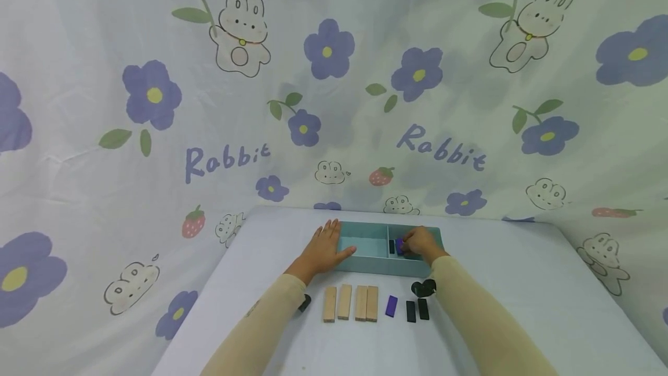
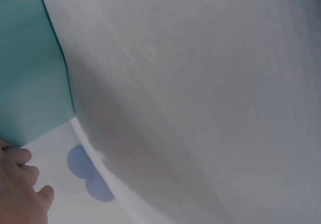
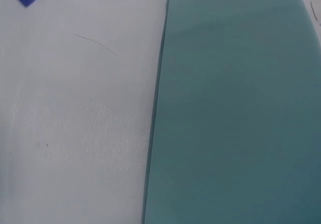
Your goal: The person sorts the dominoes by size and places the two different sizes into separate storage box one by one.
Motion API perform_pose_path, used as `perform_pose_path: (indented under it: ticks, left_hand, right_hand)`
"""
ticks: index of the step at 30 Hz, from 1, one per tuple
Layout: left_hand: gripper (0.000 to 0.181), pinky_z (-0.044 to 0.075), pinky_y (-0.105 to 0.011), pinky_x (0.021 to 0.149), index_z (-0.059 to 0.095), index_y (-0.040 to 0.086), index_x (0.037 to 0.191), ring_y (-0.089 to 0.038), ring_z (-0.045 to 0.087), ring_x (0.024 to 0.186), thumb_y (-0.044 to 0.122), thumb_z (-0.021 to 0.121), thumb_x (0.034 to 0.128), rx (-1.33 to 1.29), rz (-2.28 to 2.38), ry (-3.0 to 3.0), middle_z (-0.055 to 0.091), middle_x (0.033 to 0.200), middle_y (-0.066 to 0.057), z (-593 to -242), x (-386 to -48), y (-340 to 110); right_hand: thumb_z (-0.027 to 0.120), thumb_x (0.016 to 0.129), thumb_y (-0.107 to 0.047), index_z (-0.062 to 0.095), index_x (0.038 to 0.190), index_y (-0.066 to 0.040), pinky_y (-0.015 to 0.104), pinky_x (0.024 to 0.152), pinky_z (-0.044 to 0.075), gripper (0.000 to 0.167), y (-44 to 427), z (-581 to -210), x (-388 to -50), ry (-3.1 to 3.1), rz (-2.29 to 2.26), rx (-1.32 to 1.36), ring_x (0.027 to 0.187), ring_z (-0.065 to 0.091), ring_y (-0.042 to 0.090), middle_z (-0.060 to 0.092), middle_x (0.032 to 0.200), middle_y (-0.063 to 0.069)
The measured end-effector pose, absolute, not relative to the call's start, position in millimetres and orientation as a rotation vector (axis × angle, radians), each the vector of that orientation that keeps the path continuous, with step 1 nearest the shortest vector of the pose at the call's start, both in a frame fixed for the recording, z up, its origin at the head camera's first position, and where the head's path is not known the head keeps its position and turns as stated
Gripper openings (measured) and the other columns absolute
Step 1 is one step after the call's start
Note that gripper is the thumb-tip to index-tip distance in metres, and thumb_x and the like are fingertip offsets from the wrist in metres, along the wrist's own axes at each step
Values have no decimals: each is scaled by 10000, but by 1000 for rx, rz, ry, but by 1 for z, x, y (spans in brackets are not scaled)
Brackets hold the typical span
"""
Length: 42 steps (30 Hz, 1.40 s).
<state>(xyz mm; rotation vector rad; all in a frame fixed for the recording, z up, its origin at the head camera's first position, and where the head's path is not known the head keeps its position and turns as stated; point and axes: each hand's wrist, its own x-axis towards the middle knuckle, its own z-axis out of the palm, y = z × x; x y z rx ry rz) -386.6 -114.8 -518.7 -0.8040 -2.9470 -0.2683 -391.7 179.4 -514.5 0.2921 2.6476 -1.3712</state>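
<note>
A teal two-compartment box (image 1: 365,264) stands toward the back of the table. My left hand (image 1: 325,250) rests at its left end, fingers straight and thumb spread over the front rim; in the left wrist view that hand (image 2: 22,189) shows beside the teal wall. Inside the right compartment my right hand (image 1: 420,242) pinches a purple block (image 1: 399,246), its fingertips partly hidden. Beside it in that compartment is a black block (image 1: 392,246). The right wrist view shows the box's outer wall (image 3: 230,108) but not the hand.
In front of the box lie several wooden blocks (image 1: 344,302), a purple block (image 1: 391,306) and two black blocks (image 1: 411,311). Dark wrist cameras (image 1: 424,288) sit at both sleeves. A printed cloth (image 1: 334,103) hangs behind the white table (image 1: 501,283).
</note>
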Motion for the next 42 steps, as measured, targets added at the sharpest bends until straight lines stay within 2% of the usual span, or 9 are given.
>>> perform_pose_path:
  ticks: [5,10,14,23,29,37,41,42]
  left_hand:
    - [1052,119,-479,1160,163,-53,1525,-314,91,1465,789,176,895,-802,-278,-2945,175,1582,-208,-518,-385,-115]
    - [1041,117,-473,1160,157,-54,1526,-336,115,1462,780,181,903,-795,-266,-2943,171,1583,-209,-519,-385,-114]
    - [1016,114,-475,1160,161,-58,1524,-347,125,1459,757,217,920,-799,-278,-2943,173,1581,-214,-518,-385,-113]
    - [1032,134,-491,1156,160,-65,1521,-357,138,1455,768,193,913,-804,-260,-2941,163,1581,-210,-518,-385,-113]
    - [1016,136,-487,1156,161,-71,1518,-361,142,1454,751,217,924,-805,-264,-2936,175,1577,-223,-519,-385,-114]
    - [1001,117,-474,1161,152,-56,1525,-343,128,1459,743,230,929,-791,-263,-2945,170,1581,-211,-517,-384,-113]
    - [1002,124,-479,1159,159,-60,1523,-347,130,1458,744,226,929,-798,-260,-2942,170,1580,-212,-517,-383,-113]
    - [1001,125,-482,1158,162,-62,1522,-348,130,1457,742,228,930,-800,-266,-2941,171,1579,-214,-516,-383,-114]
  right_hand:
    - [735,813,34,689,1055,93,430,797,538,253,176,-516,-394,2685,-1298,321,759,678,235,684,965,183]
    - [729,826,4,697,838,56,370,706,505,63,173,-515,-393,2700,-1246,343,698,631,212,679,824,120]
    - [707,853,-27,631,664,-15,338,650,451,204,172,-515,-393,2699,-1208,350,658,592,208,655,705,75]
    - [735,835,-43,563,573,-67,308,582,427,314,172,-516,-395,2749,-1131,287,617,557,193,634,643,45]
    - [714,852,-46,625,625,-45,326,617,448,244,172,-515,-394,2744,-1105,281,636,565,200,641,666,53]
    - [719,836,-31,597,616,-40,314,585,450,251,174,-515,-393,2738,-1136,247,613,549,190,624,648,51]
    - [716,824,-5,695,822,40,372,684,528,50,181,-513,-392,2723,-1184,199,704,618,213,670,779,98]
    - [717,823,-2,702,893,56,396,722,537,93,183,-512,-391,2718,-1198,195,734,634,222,678,826,113]
